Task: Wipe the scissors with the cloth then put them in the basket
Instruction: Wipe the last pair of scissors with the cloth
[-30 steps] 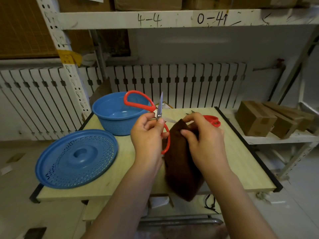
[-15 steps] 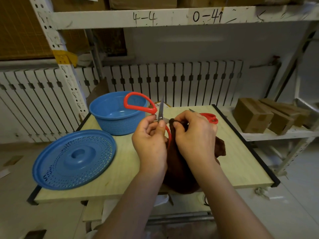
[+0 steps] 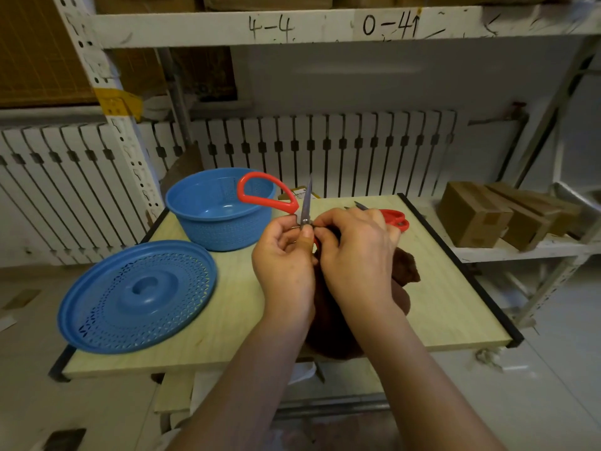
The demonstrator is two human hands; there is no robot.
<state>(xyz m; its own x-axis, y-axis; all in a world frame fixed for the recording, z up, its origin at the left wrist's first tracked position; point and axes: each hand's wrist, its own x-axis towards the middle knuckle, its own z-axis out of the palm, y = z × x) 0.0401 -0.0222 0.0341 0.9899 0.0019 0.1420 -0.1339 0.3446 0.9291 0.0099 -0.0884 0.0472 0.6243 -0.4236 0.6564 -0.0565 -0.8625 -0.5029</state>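
left hand (image 3: 283, 265) gripping scissors (image 3: 276, 198), right hand (image 3: 357, 255) holding cloth (image 3: 405, 270)

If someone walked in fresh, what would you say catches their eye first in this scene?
Centre frame, the left hand holds red-handled scissors blade-up while the right hand pinches a brown cloth against them. At the table's back left stands a blue basket, its perforated lid lying in front. A second red pair lies behind the right hand.

Lid (image 3: 138, 296) left-front of basket (image 3: 221, 209) on table (image 3: 455, 304)
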